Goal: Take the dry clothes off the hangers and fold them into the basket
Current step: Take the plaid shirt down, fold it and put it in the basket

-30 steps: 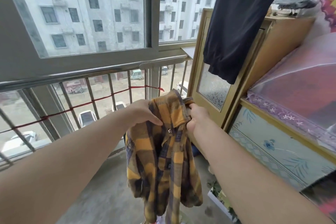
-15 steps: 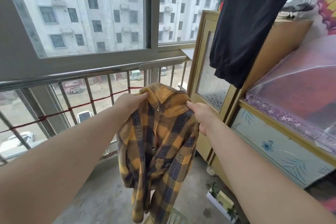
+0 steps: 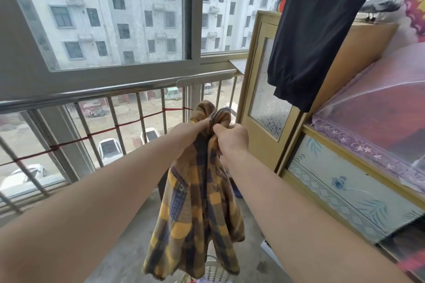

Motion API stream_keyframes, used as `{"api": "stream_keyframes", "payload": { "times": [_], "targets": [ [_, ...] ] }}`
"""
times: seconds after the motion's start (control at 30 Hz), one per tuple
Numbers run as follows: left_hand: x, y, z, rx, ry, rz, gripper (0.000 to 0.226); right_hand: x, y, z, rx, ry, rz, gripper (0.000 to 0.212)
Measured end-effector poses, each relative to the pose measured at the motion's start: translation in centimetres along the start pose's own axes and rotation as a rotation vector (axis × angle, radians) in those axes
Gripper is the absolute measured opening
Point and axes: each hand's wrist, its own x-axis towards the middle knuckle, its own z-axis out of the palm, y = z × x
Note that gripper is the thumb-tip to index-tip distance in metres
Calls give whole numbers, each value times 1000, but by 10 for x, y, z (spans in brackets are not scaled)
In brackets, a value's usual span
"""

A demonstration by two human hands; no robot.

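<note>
Two hands meet at the top of the plaid shirt (image 3: 200, 209) in the head view, and both of your bare forearms reach out from the near corners toward the middle of the frame. Your left hand (image 3: 193, 130) comes in from the left with the wrist straight. Its fingers are curled into the bunched collar area, and most of them are hidden behind the cloth. Your right hand (image 3: 232, 136) sits just beside it, touching or nearly touching, with its back turned up toward you. Its fingers are curled under into a fist, and the thumb presses the fabric against them in a pinch. A lump of yellow and dark cloth rises above both sets of knuckles.

The plaid shirt hangs straight down from your grip, in the air between your forearms. It is gathered narrow at the top and wider at the hem, with the button strip running down its middle. Below the hem, at the near edge of the frame, part of the pale latticed rim of the basket (image 3: 213, 272) shows on the concrete floor (image 3: 138, 236); the shirt is above it, not in it.

Far behind your hands runs the metal railing (image 3: 115, 92), with a red cord (image 3: 110, 131) strung across its bars, and the window (image 3: 190, 18) stands above it. To the right is a cabinet door (image 3: 259, 89) with frosted glass. A dark garment (image 3: 322, 30) hangs in front of it at upper right, well apart from your hands.
</note>
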Motion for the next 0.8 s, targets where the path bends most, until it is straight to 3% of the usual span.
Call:
{"api": "stream_keyframes", "payload": {
  "times": [0.13, 0.33, 0.43, 0.53, 0.67, 0.8],
  "targets": [
    [1, -7, -11, 141, -142, 33, 44, 0, 2, -14, 179, -76, 50, 14],
    [3, -15, -23, 266, -42, 96, 56, 0, 4, -36, 387, -320, 199, 13],
    [8, -20, -29, 222, -46, 116, 50, 6, 5, -49, 298, -359, 127, 16],
    [13, -27, -37, 178, -61, 153, 38, 13, 1, -60, 202, -268, 69, 13],
    [18, -29, -44, 315, -77, 234, 24, 22, 7, -65, 188, -195, 79, 21],
    [17, -28, -50, 458, -135, 259, 15, 21, 10, -66, 109, -267, 33, 23]
  ]
}}
